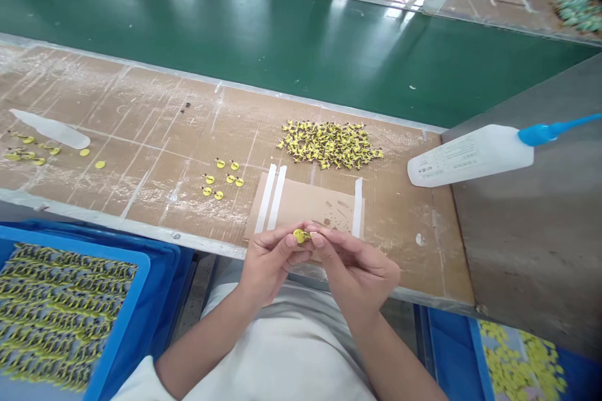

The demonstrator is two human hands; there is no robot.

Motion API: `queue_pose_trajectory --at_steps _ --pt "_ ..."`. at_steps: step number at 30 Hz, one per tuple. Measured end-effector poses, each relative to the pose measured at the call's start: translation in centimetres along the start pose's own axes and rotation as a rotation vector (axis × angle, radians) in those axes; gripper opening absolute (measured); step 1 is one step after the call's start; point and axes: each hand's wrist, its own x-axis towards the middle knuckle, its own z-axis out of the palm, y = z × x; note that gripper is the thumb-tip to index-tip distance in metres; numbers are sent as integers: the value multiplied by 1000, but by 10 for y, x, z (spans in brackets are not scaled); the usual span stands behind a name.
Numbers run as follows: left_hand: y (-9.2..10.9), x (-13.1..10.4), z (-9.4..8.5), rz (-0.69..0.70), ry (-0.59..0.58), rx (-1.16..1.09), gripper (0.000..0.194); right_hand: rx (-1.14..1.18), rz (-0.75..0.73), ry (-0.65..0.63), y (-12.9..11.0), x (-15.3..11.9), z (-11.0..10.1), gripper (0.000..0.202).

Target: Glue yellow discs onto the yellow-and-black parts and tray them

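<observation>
Just over the table's front edge, my left hand point(273, 257) pinches a small yellow disc point(301, 236) between thumb and finger. My right hand point(352, 266) meets it from the other side, its thumb and fingertips closed on a tiny yellow and dark piece at the disc; its exact shape is too small to tell. Behind the hands lies a cardboard sheet point(310, 197) with white tape strips and brown spots. Beyond it is a pile of small yellow and dark pieces point(332, 144). Several yellow discs with dark pieces on them point(219, 195) lie to the left.
A white bottle with a blue nozzle point(470, 156) leans by the metal panel point(531, 213) at right. More discs and a white strip point(51, 130) lie far left. Blue trays point(141, 301) flank me below the table. A green belt point(235, 31) runs behind.
</observation>
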Motion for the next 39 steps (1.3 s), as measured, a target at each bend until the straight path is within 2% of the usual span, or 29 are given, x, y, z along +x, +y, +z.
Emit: queue_pose_trajectory --at_steps 24,39 --pt "-1 0 0 14 -22 -3 18 -21 -74 -63 5 0 -4 34" --pt "2 -4 0 34 15 106 19 -49 -72 -81 6 0 -6 33"
